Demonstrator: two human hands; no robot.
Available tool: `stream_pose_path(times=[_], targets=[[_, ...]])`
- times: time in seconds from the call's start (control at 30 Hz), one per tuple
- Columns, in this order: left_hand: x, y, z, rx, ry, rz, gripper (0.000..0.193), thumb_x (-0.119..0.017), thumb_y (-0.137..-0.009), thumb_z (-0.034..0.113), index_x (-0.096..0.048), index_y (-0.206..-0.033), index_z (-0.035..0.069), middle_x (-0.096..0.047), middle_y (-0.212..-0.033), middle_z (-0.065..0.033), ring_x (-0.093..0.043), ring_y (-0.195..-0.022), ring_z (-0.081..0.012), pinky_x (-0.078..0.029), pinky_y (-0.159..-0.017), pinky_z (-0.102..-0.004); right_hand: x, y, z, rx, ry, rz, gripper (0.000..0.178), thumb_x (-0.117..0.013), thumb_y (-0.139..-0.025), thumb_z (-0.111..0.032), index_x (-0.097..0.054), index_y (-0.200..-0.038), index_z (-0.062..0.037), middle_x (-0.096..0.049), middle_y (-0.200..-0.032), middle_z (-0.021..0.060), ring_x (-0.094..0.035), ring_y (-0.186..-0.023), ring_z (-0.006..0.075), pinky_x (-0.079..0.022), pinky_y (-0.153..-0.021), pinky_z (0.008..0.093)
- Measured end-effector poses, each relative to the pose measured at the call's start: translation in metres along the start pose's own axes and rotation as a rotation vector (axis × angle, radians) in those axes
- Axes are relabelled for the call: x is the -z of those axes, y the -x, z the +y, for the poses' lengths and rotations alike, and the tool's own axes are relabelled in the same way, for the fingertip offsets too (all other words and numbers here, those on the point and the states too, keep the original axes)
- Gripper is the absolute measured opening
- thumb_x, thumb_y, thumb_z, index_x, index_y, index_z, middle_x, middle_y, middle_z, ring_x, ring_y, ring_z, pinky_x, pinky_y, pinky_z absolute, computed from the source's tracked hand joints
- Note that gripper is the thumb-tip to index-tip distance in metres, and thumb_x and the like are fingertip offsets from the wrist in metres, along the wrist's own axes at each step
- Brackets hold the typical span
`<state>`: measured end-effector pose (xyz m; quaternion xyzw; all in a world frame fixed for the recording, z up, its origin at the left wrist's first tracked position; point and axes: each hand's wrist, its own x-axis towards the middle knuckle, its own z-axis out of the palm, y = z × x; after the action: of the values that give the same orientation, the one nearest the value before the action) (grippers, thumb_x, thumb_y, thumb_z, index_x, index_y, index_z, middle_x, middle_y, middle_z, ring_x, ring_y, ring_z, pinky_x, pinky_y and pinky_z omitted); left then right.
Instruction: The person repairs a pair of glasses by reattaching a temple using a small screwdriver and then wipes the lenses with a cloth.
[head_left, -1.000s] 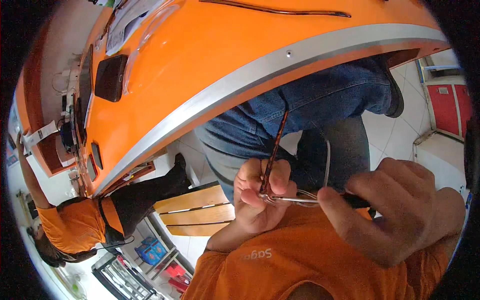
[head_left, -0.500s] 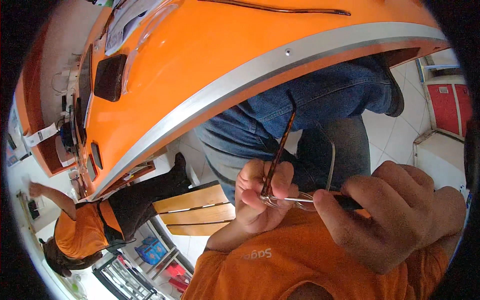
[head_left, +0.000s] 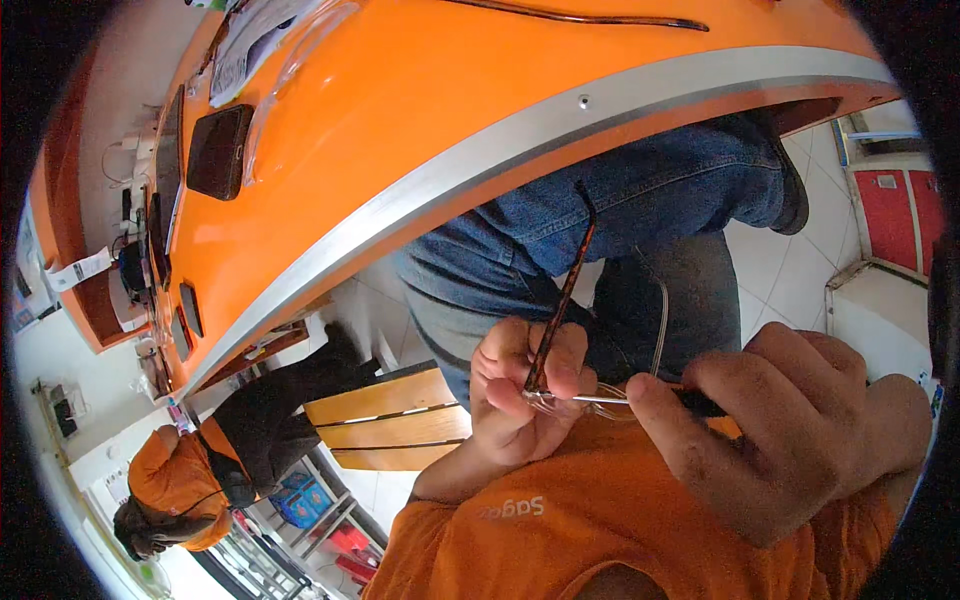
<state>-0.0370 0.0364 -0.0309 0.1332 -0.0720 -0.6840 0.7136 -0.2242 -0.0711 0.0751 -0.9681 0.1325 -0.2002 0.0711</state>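
Note:
My left hand (head_left: 525,385) pinches a pair of eyeglasses near the hinge. One tortoiseshell-brown temple arm (head_left: 566,290) points up and away from my fingers. On the other side a thin, pale temple arm (head_left: 661,325) stands up, and the clear lens rims (head_left: 600,404) lie between my hands. My right hand (head_left: 780,430) is closed round a slim screwdriver with a dark handle (head_left: 700,403). Its metal shaft (head_left: 588,398) reaches left to the hinge held by my left fingertips. Whether the tip sits in a screw is too small to tell.
Across the front runs an orange table (head_left: 400,130) with a metal edge strip (head_left: 480,145). A loose brown temple arm (head_left: 590,18) and a dark phone-like slab (head_left: 220,152) lie on it. A co-worker in orange (head_left: 185,470) bends near a slatted wooden seat (head_left: 390,430). Red drawers (head_left: 895,215) stand right.
The co-worker at the left has bent lower, and the outstretched arm has drawn in. My hands keep nearly the same pose, with the screwdriver still at the hinge.

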Motion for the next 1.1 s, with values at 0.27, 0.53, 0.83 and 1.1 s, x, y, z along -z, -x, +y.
stream_pose_path(times=[0.27, 0.53, 0.83, 1.1], targets=[[0.001, 0.003, -0.001, -0.029, -0.026, 0.011, 0.026, -0.075, -0.086, 0.024, -0.055, -0.092, 0.008, -0.062, -0.092, -0.0128, -0.052, -0.088, -0.0177, -0.046, -0.069, -0.0283, 0.000, 0.001, -0.007, -0.077, 0.010, -0.008, 0.029, -0.072, -0.076, -0.017, -0.070, -0.102, -0.0028, -0.051, -0.064, -0.0001, -0.050, -0.051, 0.0087, -0.033, -0.042, 0.0226], [0.000, 0.001, -0.003, -0.041, -0.002, -0.017, 0.026, -0.075, -0.087, 0.026, -0.054, -0.090, 0.010, -0.062, -0.092, -0.0118, -0.052, -0.088, -0.0178, -0.045, -0.068, -0.0290, 0.007, 0.002, -0.006, -0.075, -0.061, -0.143, 0.032, -0.071, -0.082, -0.021, -0.068, -0.106, 0.0013, -0.049, -0.061, -0.0020, -0.051, -0.050, 0.0086, -0.032, -0.040, 0.0246], [-0.004, 0.001, 0.000, -0.005, 0.002, 0.009, 0.027, -0.075, -0.087, 0.027, -0.053, -0.088, 0.011, -0.060, -0.089, -0.0096, -0.051, -0.085, -0.0161, -0.043, -0.067, -0.0276, 0.007, 0.005, -0.006, -0.058, -0.037, -0.119, 0.037, -0.073, -0.078, -0.020, -0.068, -0.106, 0.0034, -0.048, -0.060, -0.0030, -0.050, -0.049, 0.0088, -0.026, -0.043, 0.0257], [-0.003, 0.001, -0.002, -0.015, 0.008, 0.009, 0.027, -0.075, -0.087, 0.026, -0.053, -0.088, 0.010, -0.059, -0.089, -0.0091, -0.051, -0.085, -0.0159, -0.044, -0.066, -0.0272, 0.003, 0.007, -0.010, -0.097, -0.073, -0.094, 0.036, -0.073, -0.079, -0.018, -0.068, -0.105, 0.0046, -0.048, -0.061, -0.0032, -0.050, -0.050, 0.0092, -0.027, -0.043, 0.0255]])
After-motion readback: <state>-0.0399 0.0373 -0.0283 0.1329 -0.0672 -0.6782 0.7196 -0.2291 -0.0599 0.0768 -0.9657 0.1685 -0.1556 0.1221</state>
